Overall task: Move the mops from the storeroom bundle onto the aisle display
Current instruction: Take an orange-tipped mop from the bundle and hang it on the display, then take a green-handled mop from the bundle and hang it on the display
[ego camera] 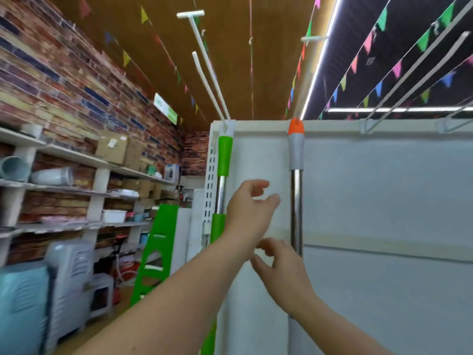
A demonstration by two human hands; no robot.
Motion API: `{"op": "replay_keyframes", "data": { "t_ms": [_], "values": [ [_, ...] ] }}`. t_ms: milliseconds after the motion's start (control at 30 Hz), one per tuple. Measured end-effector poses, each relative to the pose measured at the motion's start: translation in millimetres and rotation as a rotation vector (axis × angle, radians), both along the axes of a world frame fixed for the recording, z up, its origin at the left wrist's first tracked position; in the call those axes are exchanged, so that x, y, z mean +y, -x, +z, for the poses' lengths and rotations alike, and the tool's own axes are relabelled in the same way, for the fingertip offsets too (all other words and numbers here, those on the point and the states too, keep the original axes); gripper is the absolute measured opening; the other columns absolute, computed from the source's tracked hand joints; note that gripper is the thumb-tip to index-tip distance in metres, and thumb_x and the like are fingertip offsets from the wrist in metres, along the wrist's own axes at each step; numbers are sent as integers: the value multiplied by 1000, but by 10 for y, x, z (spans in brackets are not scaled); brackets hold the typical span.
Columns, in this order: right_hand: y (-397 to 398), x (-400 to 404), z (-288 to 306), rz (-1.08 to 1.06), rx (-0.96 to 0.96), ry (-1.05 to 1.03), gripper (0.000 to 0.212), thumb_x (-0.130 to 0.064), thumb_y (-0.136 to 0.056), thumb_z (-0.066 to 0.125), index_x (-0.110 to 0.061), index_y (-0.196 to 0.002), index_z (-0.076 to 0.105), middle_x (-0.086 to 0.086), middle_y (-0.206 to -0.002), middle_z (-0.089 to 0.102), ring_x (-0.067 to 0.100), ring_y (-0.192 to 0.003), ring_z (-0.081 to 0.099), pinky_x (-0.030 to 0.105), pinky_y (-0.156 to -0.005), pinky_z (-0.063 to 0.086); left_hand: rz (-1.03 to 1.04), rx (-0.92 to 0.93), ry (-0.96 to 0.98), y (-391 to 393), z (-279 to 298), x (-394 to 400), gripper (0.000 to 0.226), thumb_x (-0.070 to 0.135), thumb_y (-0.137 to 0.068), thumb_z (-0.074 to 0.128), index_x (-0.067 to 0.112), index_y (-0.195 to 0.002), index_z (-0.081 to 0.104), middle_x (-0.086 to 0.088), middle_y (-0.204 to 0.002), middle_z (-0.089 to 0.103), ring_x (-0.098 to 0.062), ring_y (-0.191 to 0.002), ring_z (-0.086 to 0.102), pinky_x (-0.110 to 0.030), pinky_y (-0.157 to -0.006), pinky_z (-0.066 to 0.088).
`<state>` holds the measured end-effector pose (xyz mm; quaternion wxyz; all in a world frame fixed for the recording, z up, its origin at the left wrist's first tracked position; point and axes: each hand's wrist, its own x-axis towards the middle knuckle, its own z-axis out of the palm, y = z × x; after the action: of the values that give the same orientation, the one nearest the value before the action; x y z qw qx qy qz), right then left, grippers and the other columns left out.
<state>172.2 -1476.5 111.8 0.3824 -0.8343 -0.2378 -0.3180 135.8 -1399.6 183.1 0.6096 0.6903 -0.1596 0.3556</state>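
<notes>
Head camera is showing me two mop handles standing up against the white display panel (pixel 384 188). I am counting one green mop (pixel 224 160) at the panel's left edge and one orange-tipped mop (pixel 296 160) a bit further right, well apart from the first. The green mop is wearing a bright green sleeve on top, then shiny bare metal, then green again lower down. Its white top is sitting on a long white hook (pixel 208 70) that is sticking out above the panel. The orange-tipped mop is showing an orange cap, a grey sleeve under it and a shiny metal pole below.

I am seeing two bare hands. The left hand (pixel 249 211) is hanging in the air between the two poles with loose, released fingers, holding nothing. The right hand (pixel 281 267) is lower, just beside the metal pole of the orange-tipped mop, with its fingers bent; I cannot tell if they are gripping the pole or only near it.

Off to the left, shelves (pixel 76 155) along a brick wall (pixel 64 80) are carrying boxes and tubs, and a green stepladder (pixel 156 247) is leaning there.
</notes>
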Motion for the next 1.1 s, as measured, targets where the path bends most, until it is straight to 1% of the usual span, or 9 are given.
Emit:
{"op": "replay_keyframes", "data": {
  "t_ms": [200, 300, 367, 467, 533, 667, 800, 933, 1100],
  "values": [
    [222, 388, -104, 255, 189, -196, 25, -21, -89, 55, -16, -112, 62, 0, -111, 65, 13, -102, 59, 26, -91, 43, 203, 108, 83, 313, -372, 518, 19, 17, -87, 60, 27, -101, 52, 3, -111, 55, -14, -100, 52, -27, -83, 39],
    [388, 665, -279, 380, 262, -241, 16, -18, -90, 55, -20, -103, 64, -8, -90, 64, 4, -79, 58, 23, -78, 47, 277, 175, 169, 528, -646, 867, 16, 18, -87, 61, 30, -94, 54, -1, -115, 58, -18, -100, 55, -29, -80, 43],
    [503, 868, -412, 448, 313, -265, 17, -18, -90, 55, -17, -104, 65, -7, -85, 61, 5, -74, 54, 20, -70, 43, 326, 225, 242, 703, -830, 1110, 16, 16, -87, 61, 28, -97, 55, -2, -110, 59, -17, -95, 56, -28, -71, 45],
    [716, 1231, -633, 521, 400, -250, 21, -20, -91, 54, -14, -109, 64, -3, -93, 61, 12, -88, 56, 24, -80, 43, 427, 255, 347, 995, -1084, 1498, 19, 12, -88, 60, 18, -105, 55, 3, -89, 57, -11, -82, 54, -27, -77, 46],
    [860, 1514, -783, 548, 424, -215, 23, -22, -90, 55, -14, -110, 64, -3, -98, 62, 11, -97, 57, 24, -88, 44, 504, 278, 398, 1179, -1254, 1788, 20, 13, -88, 60, 17, -107, 57, 0, -91, 59, -13, -85, 55, -30, -83, 45],
    [1188, 2158, -1088, 572, 466, -120, 26, -21, -90, 55, -12, -112, 65, 3, -112, 67, 16, -106, 58, 19, -81, 37, 606, 363, 452, 1570, -1608, 2408, 30, 15, -88, 60, 14, -118, 56, -12, -110, 60, -17, -89, 51, -31, -79, 42],
    [1557, 2870, -1418, 589, 592, -83, 29, -24, -92, 51, -13, -117, 62, 4, -119, 64, 16, -103, 56, 19, -76, 34, 674, 424, 486, 2020, -1924, 3068, 32, 15, -88, 60, 12, -119, 56, -6, -97, 56, -15, -78, 50, -29, -77, 44],
    [1963, 3638, -1770, 582, 766, -131, 30, -23, -93, 49, -11, -118, 60, 6, -121, 62, 23, -111, 55, 22, -79, 37, 734, 408, 627, 2462, -2211, 3754, 28, 12, -89, 57, 13, -117, 56, 3, -80, 56, -8, -68, 47, -21, -64, 41],
    [2328, 4455, -2081, 618, 920, -160, 29, -18, -92, 51, -6, -116, 61, 10, -119, 63, 24, -106, 56, 26, -82, 40, 848, 460, 590, 2840, -2417, 4438, 30, 11, -87, 60, 10, -117, 58, -16, -119, 62, -17, -85, 51, -33, -85, 45]
  ]
}}
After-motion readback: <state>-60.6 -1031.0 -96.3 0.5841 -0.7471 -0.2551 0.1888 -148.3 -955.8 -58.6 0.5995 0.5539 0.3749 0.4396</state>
